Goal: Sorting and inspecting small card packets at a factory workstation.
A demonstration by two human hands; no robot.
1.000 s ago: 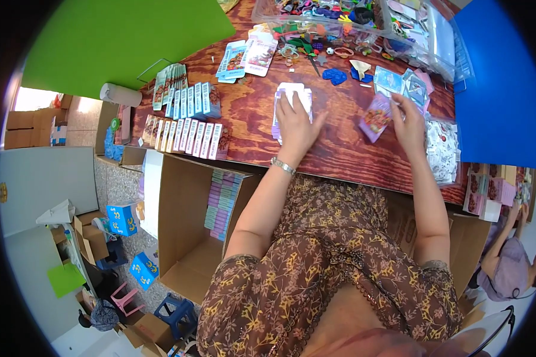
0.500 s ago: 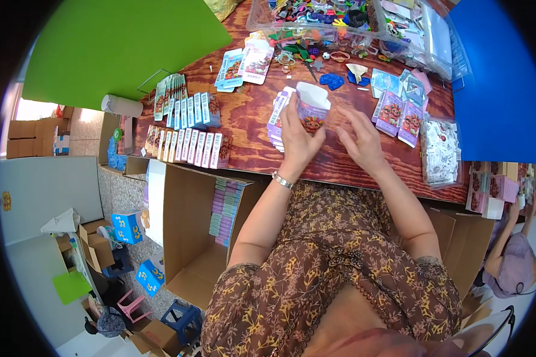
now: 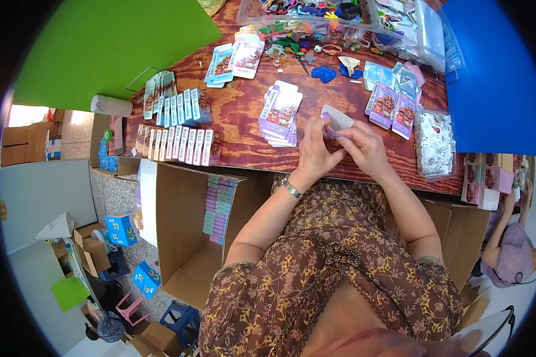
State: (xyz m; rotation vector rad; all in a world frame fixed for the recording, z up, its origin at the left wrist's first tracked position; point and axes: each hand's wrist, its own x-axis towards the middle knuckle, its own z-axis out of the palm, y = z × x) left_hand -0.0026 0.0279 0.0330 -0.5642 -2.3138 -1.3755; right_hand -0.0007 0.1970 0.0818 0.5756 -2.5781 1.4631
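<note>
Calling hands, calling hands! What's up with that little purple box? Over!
Left hand holding purple box. Right hand touching it. Purple carton stack close on the left. Nothing seen blocking either hand.

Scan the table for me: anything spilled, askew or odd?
Loose trinkets lie on the table in front of the clear bin rather than inside it, so they look spilled, though they may have been put there. The purple stack is askew, its edges unevenly fanned. I see no damage.

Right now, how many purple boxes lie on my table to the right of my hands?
2: the left purple box and the right purple box, next to each other, up and left of the clear bag. Any underneath would be hidden.
</note>
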